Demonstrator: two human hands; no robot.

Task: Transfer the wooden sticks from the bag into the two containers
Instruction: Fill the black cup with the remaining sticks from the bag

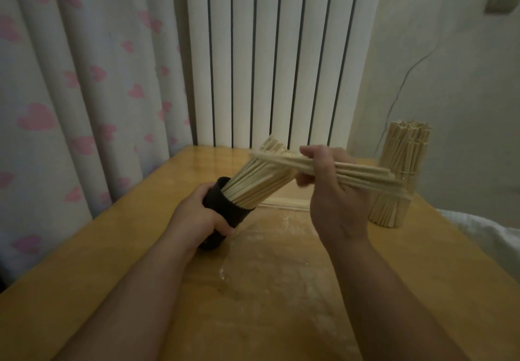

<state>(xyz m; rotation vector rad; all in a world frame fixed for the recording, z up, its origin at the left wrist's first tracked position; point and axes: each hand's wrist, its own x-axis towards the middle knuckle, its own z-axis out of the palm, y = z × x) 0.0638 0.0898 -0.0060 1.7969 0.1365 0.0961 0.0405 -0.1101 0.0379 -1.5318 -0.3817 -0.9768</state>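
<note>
Open worktop (126, 248) lies near and to the left, with only the flat clear bag (267, 262) in the middle, while farther back the tilted black container (225, 211) with its fanned sticks (261, 175), the level stick bundle (360, 175) and the stick-packed upright container (405, 149) bar the way before the radiator (267, 51).

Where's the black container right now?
Head view, left of centre: the black container leans rightward, gripped by the left hand, its sticks fanning toward the right hand.
</note>
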